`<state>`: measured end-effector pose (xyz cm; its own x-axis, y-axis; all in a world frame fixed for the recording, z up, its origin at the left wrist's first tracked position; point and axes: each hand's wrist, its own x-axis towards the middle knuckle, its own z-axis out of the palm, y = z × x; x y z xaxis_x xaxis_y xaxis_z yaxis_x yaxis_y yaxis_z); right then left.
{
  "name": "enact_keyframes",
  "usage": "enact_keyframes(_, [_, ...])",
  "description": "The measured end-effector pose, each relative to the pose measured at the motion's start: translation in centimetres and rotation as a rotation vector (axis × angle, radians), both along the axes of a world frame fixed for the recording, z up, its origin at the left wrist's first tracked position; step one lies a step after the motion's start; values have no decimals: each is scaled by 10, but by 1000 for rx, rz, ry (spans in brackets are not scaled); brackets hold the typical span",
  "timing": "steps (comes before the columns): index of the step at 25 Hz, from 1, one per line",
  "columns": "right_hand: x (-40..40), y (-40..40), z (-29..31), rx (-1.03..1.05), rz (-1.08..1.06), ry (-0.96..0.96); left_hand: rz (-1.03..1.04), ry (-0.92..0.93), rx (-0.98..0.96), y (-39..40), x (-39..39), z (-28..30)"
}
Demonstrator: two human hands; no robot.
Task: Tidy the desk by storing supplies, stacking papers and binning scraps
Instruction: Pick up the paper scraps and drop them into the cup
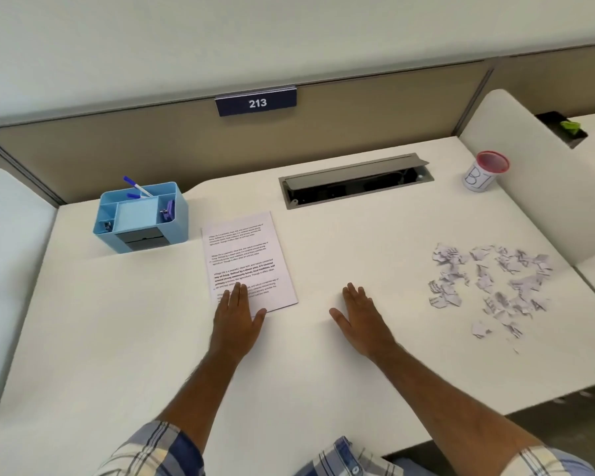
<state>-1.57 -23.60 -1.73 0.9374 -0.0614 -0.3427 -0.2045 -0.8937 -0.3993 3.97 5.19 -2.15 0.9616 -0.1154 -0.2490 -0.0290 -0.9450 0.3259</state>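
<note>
A stack of printed papers (244, 255) lies on the white desk (117, 321), left of centre. My left hand (237, 319) rests flat on the stack's near left corner with straight fingers. My right hand (359, 316) lies flat on the bare desk to the right of the papers, holding nothing. Several torn paper scraps (488, 286) are scattered at the right. A small cup with a red rim marked as a bin (484, 171) stands at the far right. A blue desk organiser (141, 218) with pens and clips stands at the back left.
An open cable hatch (354, 182) is sunk into the desk at the back. A beige partition with a plate reading 213 (256, 103) closes the far side. White side dividers (529, 187) flank the desk on the right and left.
</note>
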Motion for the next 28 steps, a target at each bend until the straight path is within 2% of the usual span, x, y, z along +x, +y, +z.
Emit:
enact_keyframes(9, [-1, -91, -10, -90, 39, -86, -118, -64, 59, -97, 4, -2])
enact_keyframes(18, [10, -215, -12, -47, 122, -101, -71, -58, 89, -228, -5, 8])
enact_keyframes(28, [-14, -291, -26, 30, 68, -179, -117, 39, 43, -327, -21, -9])
